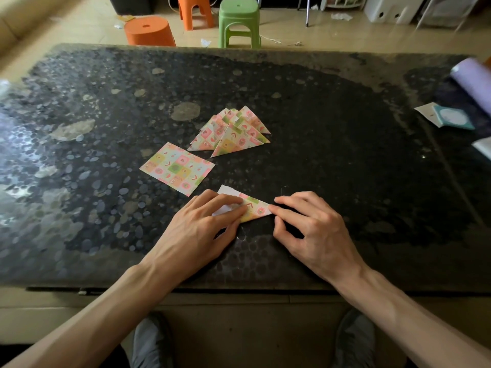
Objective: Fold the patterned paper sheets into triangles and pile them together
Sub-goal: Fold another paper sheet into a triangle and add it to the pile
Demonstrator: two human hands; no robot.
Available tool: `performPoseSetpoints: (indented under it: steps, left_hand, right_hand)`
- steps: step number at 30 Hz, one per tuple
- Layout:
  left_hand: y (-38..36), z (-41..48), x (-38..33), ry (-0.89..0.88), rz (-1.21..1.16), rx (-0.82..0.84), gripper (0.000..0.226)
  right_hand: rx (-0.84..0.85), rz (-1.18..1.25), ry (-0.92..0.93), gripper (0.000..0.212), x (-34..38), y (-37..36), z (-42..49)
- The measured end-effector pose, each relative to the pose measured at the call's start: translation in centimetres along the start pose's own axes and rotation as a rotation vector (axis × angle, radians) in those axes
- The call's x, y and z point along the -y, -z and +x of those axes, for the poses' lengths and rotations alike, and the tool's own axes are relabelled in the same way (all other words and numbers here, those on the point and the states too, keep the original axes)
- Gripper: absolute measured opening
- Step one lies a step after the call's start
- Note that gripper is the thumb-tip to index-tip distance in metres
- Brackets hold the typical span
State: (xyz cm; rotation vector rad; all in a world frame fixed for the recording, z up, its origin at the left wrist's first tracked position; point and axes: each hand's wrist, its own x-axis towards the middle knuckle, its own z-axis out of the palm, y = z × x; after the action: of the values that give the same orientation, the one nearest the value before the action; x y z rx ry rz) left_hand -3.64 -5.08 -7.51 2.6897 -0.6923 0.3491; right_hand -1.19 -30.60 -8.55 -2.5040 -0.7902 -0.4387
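Seen from the head camera, a person at a dark speckled table point(345, 155) works a half-folded patterned sheet point(253, 208) between both hands; the left hand point(204, 224) lies across the sheet's left part, fingers stretched out and pressing it flat to the tabletop; the right hand point(313, 229) sets its forefinger tip on the sheet's right corner, thumb tucked just below the edge. Whether that thumb and finger pinch the paper cannot be told. Just beyond the left hand's knuckles lies an unfolded patterned sheet point(177, 168), flat and apart from the grip; farther out, past both hands, sits the pile of folded triangles point(233, 131), overlapping one another. Well off to the right of the right hand rest a purple roll point(473, 83) and a teal card point(451, 118); behind the table stand a green stool point(239, 21) and two orange stools point(148, 31).
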Motion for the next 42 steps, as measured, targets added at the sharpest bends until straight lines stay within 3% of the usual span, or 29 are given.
performPoseSetpoints:
  steps: [12,16,42]
  left_hand:
    - [-0.16,-0.13,0.01,-0.026,0.024,-0.014,0.034]
    - [-0.15,-0.01,0.09,-0.024,0.024,-0.006,0.035]
    - [-0.40,-0.06,0.10,-0.018,0.040,-0.020,0.035]
  right_hand:
    - [0.012,0.016,-0.036,0.030,0.10,0.27,0.28]
    - [-0.063,0.045,-0.115,0.019,-0.05,0.80,0.25]
    - [-0.067,-0.059,-0.020,0.024,0.32,0.41,-0.06]
